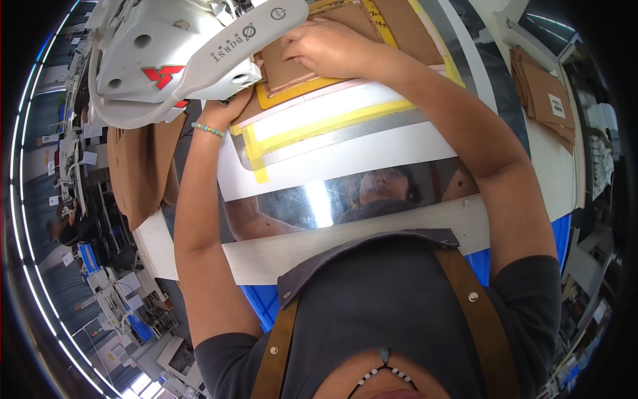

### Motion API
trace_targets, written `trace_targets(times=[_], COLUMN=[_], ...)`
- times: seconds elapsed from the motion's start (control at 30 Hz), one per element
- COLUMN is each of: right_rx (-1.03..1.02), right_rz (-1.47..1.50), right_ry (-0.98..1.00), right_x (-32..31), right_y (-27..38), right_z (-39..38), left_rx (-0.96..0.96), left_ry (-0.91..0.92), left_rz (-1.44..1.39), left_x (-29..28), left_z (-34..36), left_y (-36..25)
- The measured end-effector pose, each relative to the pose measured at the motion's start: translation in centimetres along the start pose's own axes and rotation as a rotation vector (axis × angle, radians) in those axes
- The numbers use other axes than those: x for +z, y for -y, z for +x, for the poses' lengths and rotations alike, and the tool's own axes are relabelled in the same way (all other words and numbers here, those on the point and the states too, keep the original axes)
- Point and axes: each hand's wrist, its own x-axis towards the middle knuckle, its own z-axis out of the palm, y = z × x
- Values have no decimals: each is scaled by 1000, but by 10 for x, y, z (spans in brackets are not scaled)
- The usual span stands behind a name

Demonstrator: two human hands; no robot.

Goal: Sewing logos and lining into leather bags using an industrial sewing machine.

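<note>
right hand [330, 48] flat, fingers spread on stiff brown leather panel [292, 66] | left hand [226, 110] — grip hidden, perhaps under template edge

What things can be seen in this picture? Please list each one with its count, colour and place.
Sewing machine: one, white with a red mark, upper left, above the left hand.
Brown flat pieces: a stack, count unclear, under the right hand at the top centre.
Yellow-edged template: one, yellow and clear, under the brown pieces.
Table: one, white with a shiny metal plate, centre.
Brown stack: one, upper right on the table.
Bracelet: one, green-blue beads, left wrist.
Left hand: partly hidden under the machine.
Right hand: pressing the brown pieces.
</note>
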Motion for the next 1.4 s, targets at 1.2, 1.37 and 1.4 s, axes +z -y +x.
trace_targets(times=[1.2, 1.37, 1.4], right_rx=[-43, -34, -37], right_rz=[122, 115, 132], right_ry=[265, 188, 202], right_x=[-17, -8, -9], right_y=[26, 18, 19], right_z=[18, 11, 12], left_rx=[-95, -77, -28], left_ry=[-29, -81, -92], left_rz=[-670, -604, -526], left_x=[-3, 1, -1], left_z=[25, 32, 31], left_y=[70, 58, 59])
